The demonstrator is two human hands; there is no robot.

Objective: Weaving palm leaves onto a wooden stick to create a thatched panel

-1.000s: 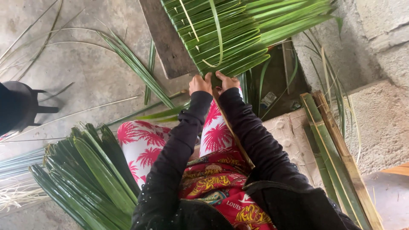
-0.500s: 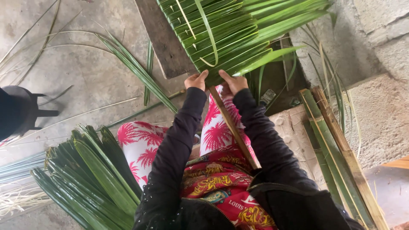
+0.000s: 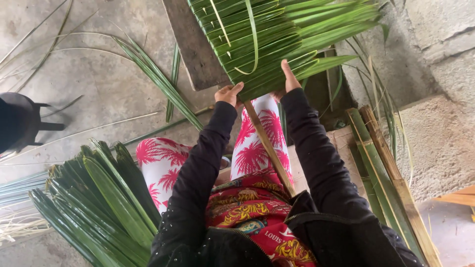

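A panel of folded green palm leaves hangs from a long brown stick that slants from my lap up to the panel. My left hand grips the panel's lower left edge where the stick enters it. My right hand presses flat on the lowest leaves at the panel's lower right, thumb on top and fingers hidden behind. Both arms wear black sleeves. A loose leaf strip curls down the panel's face.
A pile of dark green palm leaves lies at my left knee. Loose leaves are strewn over the concrete floor. A wooden plank lies behind the panel. Split bamboo strips lean at right by a block wall. A black stool stands far left.
My right hand has slid right and up along the panel's lower edge. My left hand stays at the stick. The panel has shifted slightly.
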